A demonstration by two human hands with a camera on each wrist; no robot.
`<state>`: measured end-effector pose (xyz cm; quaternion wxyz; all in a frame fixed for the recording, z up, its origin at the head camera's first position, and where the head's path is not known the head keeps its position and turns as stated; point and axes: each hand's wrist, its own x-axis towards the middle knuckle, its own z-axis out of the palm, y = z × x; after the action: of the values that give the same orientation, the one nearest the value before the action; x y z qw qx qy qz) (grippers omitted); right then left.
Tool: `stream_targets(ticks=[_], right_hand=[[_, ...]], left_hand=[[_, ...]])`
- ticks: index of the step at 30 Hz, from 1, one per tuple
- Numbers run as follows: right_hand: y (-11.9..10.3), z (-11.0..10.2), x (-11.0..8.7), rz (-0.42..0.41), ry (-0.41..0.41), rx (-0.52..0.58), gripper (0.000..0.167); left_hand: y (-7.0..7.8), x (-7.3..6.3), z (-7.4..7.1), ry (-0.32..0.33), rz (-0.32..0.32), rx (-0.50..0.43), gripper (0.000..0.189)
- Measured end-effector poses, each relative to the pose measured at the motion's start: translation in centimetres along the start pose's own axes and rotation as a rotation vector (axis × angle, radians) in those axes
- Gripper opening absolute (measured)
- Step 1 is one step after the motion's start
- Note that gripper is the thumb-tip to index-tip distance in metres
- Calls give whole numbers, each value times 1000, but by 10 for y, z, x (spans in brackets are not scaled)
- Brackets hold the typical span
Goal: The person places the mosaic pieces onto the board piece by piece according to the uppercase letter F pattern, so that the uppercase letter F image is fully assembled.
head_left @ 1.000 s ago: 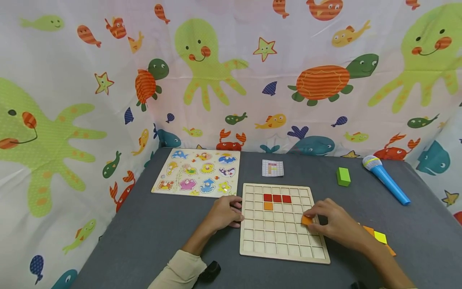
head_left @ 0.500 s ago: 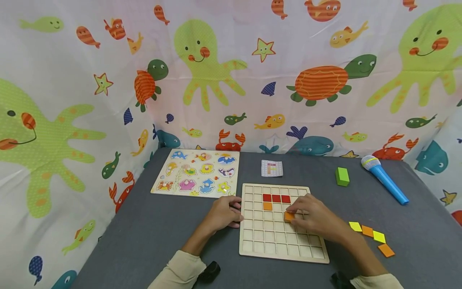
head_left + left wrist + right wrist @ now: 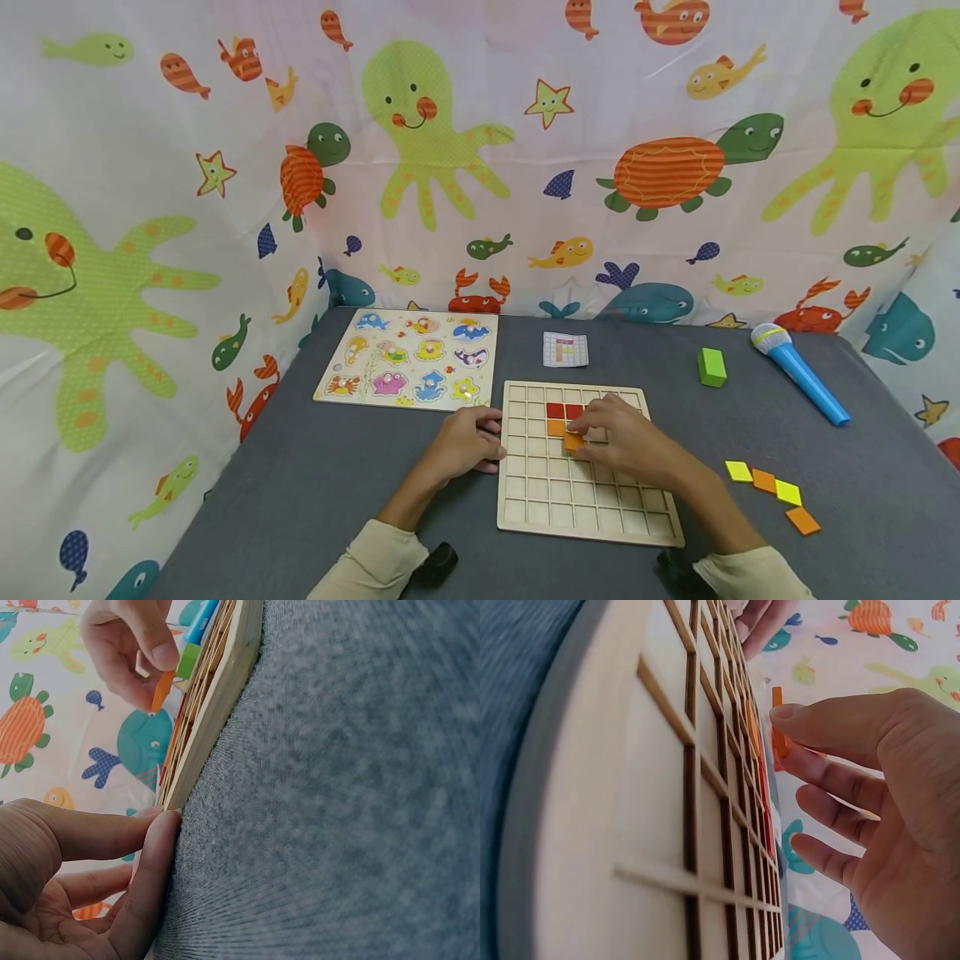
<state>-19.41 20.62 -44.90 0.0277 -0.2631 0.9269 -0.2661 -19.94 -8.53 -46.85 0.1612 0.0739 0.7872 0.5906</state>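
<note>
Right hand (image 3: 624, 446) pinches an orange tile (image 3: 573, 442) just above the board (image 3: 582, 492); left hand (image 3: 463, 444) touches its edge (grip unclear).

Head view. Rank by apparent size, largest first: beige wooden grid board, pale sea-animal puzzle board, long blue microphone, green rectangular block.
1. Beige wooden grid board
2. Pale sea-animal puzzle board
3. Long blue microphone
4. Green rectangular block
Apparent size only; the grid board lies nearest the camera.
</note>
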Motion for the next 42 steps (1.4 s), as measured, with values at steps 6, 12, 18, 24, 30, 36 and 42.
stream_targets(ticks=[6, 12, 18, 24, 30, 36, 42], right_hand=[[-6, 2, 8, -4, -12, 9, 23], [-11, 5, 14, -34, -21, 4, 25], [-14, 8, 18, -43, -33, -6, 21], [-13, 11, 19, -31, -56, -10, 21], [-12, 12, 19, -21, -56, -11, 22], [-10, 10, 19, -52, -52, -32, 22], [-9, 9, 22, -48, -77, -19, 23]], left_hand=[[2, 0, 0, -1, -4, 8, 59], [2, 0, 0, 5, -9, 19, 59], [0, 1, 0, 2, -8, 20, 59], [0, 1, 0, 1, -3, 20, 58], [1, 1, 0, 5, -3, 14, 58], [1, 1, 0, 7, -4, 19, 58], [0, 2, -1, 6, -4, 19, 58]])
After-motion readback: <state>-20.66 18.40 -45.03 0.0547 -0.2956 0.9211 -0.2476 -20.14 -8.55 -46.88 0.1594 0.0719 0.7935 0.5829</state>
